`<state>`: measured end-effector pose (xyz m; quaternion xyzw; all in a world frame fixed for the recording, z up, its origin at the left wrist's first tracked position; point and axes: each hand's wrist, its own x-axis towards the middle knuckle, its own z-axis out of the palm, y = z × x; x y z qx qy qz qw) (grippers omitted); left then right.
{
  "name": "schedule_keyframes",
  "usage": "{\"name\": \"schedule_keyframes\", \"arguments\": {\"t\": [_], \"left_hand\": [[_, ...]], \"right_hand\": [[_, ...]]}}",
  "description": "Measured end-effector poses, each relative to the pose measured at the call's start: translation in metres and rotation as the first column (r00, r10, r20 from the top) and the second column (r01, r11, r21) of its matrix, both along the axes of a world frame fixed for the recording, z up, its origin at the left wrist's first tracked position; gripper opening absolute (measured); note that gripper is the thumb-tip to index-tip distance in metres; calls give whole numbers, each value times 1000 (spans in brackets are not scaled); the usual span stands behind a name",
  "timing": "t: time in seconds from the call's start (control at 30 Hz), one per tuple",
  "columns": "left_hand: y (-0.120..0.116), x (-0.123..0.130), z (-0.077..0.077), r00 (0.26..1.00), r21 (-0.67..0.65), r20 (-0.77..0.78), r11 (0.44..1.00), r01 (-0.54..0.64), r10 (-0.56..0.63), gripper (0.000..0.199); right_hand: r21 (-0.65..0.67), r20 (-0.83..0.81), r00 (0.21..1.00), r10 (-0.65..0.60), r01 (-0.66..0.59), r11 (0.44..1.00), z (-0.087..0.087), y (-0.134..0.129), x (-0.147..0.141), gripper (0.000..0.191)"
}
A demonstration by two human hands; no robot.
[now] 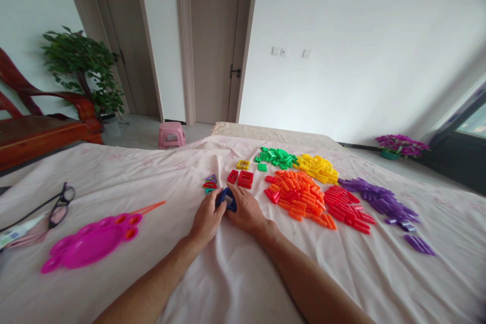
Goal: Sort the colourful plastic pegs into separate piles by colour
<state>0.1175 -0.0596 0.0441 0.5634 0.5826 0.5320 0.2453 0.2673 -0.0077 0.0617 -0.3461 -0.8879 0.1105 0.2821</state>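
Note:
Between my two hands is a dark blue plastic frame piece (229,201) with an opening in its middle. My left hand (208,216) grips its left side, fingers curled round it. On its right side my right hand (246,208) is closed on the same piece. Just beyond the hands lie red square frame pieces (246,179), a yellow frame piece (243,164) and a small green piece (262,167). Beyond my left hand sits a purple triangle piece (210,178), beside red and teal pieces partly hidden by that hand.
Piles of green (279,157), yellow (318,167), orange (299,195), red (347,207) and purple (383,197) plastic pieces spread to the right on the pale cloth (243,273). A magenta palette tray (91,243) and glasses (61,207) lie left. A pink stool (172,134) stands beyond.

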Motion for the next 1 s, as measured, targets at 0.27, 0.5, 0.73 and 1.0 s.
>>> {"name": "schedule_keyframes", "arguments": {"t": [0.27,0.5,0.73,1.0], "left_hand": [[-1,0,-1,1000,-11,-18,1000,10,-10,42],[1,-1,-1,1000,5,3,1000,3,-3,41],[0,-1,-2,1000,-4,-17,1000,16,-16,44],[-1,-1,0,1000,-17,12,1000,21,-21,44]], "right_hand": [[-13,-33,999,22,-23,1000,-4,2,1,69],[-15,-56,998,39,-40,999,-3,2,1,69],[5,-58,997,48,-48,999,-4,2,0,66],[-8,-64,997,46,-47,999,-5,4,1,64]]}}
